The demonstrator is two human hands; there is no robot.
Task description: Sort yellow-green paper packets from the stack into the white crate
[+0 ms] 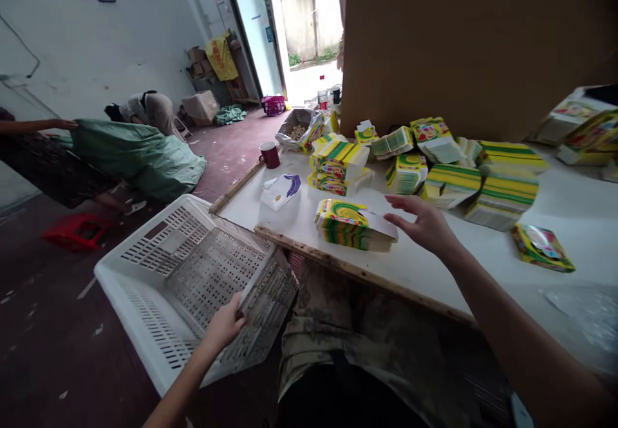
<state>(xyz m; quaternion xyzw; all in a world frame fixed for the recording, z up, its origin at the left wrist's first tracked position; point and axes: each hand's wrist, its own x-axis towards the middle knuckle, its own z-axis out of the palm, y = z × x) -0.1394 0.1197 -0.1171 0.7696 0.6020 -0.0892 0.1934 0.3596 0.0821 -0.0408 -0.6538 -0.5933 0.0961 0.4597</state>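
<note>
My left hand [226, 322] is closed over the near rim of a white plastic crate [113, 280], which stands tilted beside the table; the crate's slotted inside shows no contents. Over the table, my right hand [422, 222] has its fingers stretched out and its thumb apart, holding nothing. Just left of its fingertips lies a stack of yellow and green flat cartons [355, 225]; whether the fingertips touch it I cannot tell. Behind it are more carton stacks [506, 193], and a single carton [543, 248] lies to the right.
On the white table [420, 270] are a tissue pack [280, 191], a dark red mug [269, 156] and an open bag [298, 125]. A cardboard sheet [463, 48] stands behind. At left, two people handle a green sack [145, 158] near a red crate [77, 232].
</note>
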